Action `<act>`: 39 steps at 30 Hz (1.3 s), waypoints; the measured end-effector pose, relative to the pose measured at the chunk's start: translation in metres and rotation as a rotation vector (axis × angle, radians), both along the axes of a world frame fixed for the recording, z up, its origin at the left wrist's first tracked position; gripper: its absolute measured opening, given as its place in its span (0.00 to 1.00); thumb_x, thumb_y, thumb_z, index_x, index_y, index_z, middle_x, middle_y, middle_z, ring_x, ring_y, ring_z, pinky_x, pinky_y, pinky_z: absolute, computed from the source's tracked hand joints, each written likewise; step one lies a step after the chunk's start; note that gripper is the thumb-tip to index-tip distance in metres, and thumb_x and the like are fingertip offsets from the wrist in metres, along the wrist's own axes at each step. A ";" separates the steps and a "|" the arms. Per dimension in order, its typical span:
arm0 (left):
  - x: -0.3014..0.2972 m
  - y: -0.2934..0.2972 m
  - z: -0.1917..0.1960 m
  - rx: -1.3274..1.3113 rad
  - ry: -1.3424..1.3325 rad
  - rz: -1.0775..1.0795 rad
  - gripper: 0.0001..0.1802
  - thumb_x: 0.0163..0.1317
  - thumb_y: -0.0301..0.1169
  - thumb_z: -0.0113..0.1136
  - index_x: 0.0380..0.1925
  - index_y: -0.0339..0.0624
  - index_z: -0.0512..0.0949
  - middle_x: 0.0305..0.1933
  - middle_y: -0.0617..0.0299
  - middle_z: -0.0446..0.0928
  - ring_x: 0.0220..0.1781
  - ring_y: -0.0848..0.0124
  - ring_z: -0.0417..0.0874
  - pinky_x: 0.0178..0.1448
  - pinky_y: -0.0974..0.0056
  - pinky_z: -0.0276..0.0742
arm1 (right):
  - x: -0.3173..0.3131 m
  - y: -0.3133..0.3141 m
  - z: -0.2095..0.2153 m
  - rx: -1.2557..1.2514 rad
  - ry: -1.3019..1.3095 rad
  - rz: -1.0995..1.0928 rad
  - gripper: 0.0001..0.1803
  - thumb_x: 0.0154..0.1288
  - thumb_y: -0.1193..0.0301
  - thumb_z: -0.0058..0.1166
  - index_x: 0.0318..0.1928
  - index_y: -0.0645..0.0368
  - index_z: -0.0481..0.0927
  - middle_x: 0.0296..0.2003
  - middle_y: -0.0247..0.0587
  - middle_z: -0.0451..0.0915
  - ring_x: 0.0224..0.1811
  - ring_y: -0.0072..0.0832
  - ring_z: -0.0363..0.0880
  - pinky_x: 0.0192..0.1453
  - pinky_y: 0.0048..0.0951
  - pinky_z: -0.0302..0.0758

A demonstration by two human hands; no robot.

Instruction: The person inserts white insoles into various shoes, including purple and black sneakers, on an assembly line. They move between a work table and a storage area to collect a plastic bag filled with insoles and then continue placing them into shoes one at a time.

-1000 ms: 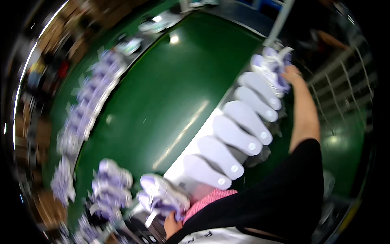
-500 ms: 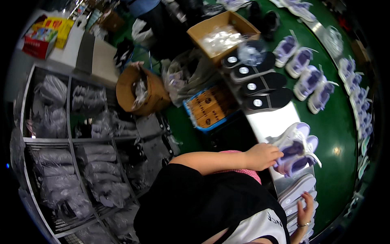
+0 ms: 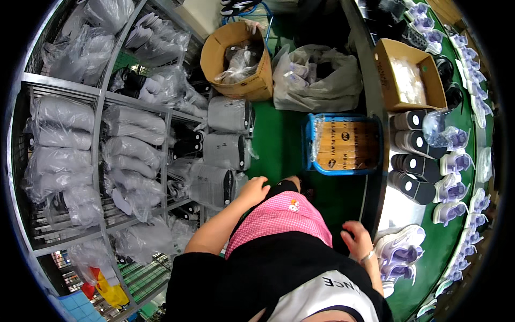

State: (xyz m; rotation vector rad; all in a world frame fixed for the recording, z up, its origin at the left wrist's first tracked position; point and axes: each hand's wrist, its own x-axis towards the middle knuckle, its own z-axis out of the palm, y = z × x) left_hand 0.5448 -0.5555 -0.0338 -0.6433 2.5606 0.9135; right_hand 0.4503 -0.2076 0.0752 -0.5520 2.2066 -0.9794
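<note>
My left hand hangs in the air with nothing in it, its fingers loosely bent and apart. Nearest to it are plastic-wrapped bundles of grey insoles or soles at the rack's edge. Also empty, my right hand is held with loosely curled fingers in front of my right side, a bracelet on its wrist. Just right of it, white and lavender sneakers stand close together on the metal bench edge. Farther along that edge lie pairs of black soles with round white labels.
A metal rack of bagged bundles fills the left. On the green floor stand a round-edged cardboard box, a big plastic bag and a blue crate with brown boxes. Another carton and lavender sneakers stand on the right-hand bench.
My view and body have turned left toward the rack. My left hand has left the sneakers and moved out to the left. My right hand has come away from the stacked pale soles.
</note>
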 end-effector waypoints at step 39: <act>-0.355 -0.597 -0.219 1.200 0.493 1.574 0.23 0.62 0.38 0.36 0.53 0.37 0.64 0.55 0.51 0.66 0.58 0.57 0.64 0.61 0.51 0.56 | -0.234 -0.314 -0.258 1.541 0.359 -0.458 0.16 0.52 0.54 0.52 0.39 0.44 0.76 0.58 0.55 0.57 0.60 0.45 0.55 0.61 0.41 0.56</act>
